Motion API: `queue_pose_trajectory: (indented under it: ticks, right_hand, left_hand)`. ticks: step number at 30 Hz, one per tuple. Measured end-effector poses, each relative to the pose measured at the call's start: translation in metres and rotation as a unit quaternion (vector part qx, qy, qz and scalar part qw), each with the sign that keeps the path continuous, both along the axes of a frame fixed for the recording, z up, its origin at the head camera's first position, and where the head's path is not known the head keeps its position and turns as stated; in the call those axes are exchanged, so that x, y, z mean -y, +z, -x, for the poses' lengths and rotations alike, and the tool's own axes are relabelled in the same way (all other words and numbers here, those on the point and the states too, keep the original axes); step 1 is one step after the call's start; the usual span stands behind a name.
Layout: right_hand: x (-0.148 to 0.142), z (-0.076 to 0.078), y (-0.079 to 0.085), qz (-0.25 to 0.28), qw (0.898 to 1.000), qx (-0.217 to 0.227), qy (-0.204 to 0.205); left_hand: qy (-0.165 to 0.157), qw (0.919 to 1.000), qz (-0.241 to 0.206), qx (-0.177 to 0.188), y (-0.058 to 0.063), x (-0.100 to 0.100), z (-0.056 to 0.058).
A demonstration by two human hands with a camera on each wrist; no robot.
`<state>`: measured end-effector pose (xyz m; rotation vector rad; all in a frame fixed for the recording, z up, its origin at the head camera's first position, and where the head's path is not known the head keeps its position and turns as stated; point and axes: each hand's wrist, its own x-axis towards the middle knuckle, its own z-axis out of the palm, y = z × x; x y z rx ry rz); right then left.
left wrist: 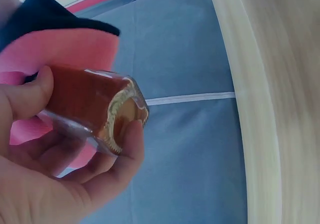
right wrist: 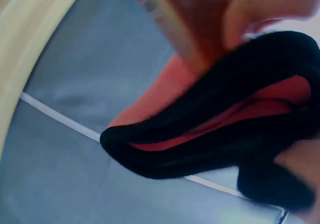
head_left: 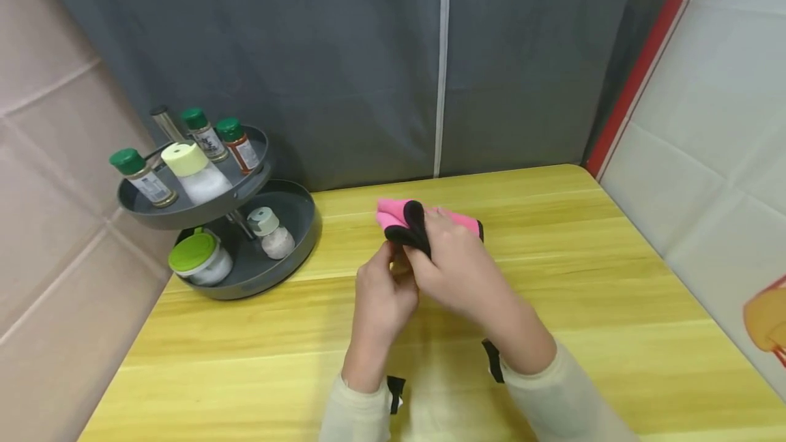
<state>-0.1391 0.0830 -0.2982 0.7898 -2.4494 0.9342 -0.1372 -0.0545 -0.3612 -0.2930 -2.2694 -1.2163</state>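
Observation:
In the left wrist view my left hand grips a small glass jar filled with something reddish-brown, its round base turned outward. A pink cloth with black edging is bunched in my right hand, above the wooden table. Folds of that cloth lie against the jar's far end in the left wrist view. The right wrist view shows the cloth's doubled black edge close up beside the jar. From the head view the jar is hidden behind my hands.
A grey two-tier rack stands at the left with green-capped spice jars, a white shaker, a small shaker and a green-lidded pot. A grey curtain hangs behind the wooden table; tiled walls flank it.

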Motion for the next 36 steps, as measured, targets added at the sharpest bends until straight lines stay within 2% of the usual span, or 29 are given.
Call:
queue_pose_trajectory:
  ticks: [2,5,13,16,18,19,22,23,25,29,36]
  right_hand:
    - [0.001,0.005,-0.004,0.008,1.0,0.002,0.002]
    - [0.003,0.005,-0.012,0.025,1.0,-0.001,0.008]
    - [0.002,-0.016,-0.029,0.08,0.995,-0.054,0.023]
    - [0.001,-0.025,-0.031,0.129,0.99,-0.031,0.039]
    - [0.002,-0.029,-0.03,0.192,0.98,0.011,0.056]
    - [0.003,-0.031,-0.029,0.227,0.971,0.032,0.063]
    - [0.005,-0.034,-0.026,0.331,0.938,0.082,0.065]
    - [0.005,-0.033,-0.025,0.354,0.929,0.091,0.057]
    - [0.004,-0.031,-0.024,0.379,0.919,0.105,0.042]
    - [0.002,-0.026,-0.027,0.384,0.913,0.138,0.031]
    - [0.001,-0.022,-0.042,0.368,0.912,0.18,0.01]
  left_hand:
    - [-0.001,0.9997,-0.016,0.018,0.0,0.001,-0.002]
    - [0.012,0.9989,-0.031,0.033,-0.001,0.005,-0.003]
    - [0.036,0.9983,-0.045,0.008,0.0,0.013,-0.002]
    - [0.033,0.9975,-0.062,0.009,0.002,0.013,-0.001]
    - [0.013,0.9952,-0.093,0.025,0.004,0.011,-0.002]
    - [-0.003,0.9927,-0.115,0.036,0.005,0.01,-0.003]
    - [-0.054,0.9811,-0.175,0.062,0.006,0.005,-0.006]
    - [-0.069,0.9762,-0.193,0.07,0.006,0.004,-0.007]
    - [-0.093,0.9702,-0.213,0.071,0.006,0.002,-0.008]
    - [-0.108,0.9675,-0.22,0.064,0.009,0.002,-0.007]
    - [-0.096,0.9687,-0.221,0.058,0.015,0.004,-0.004]
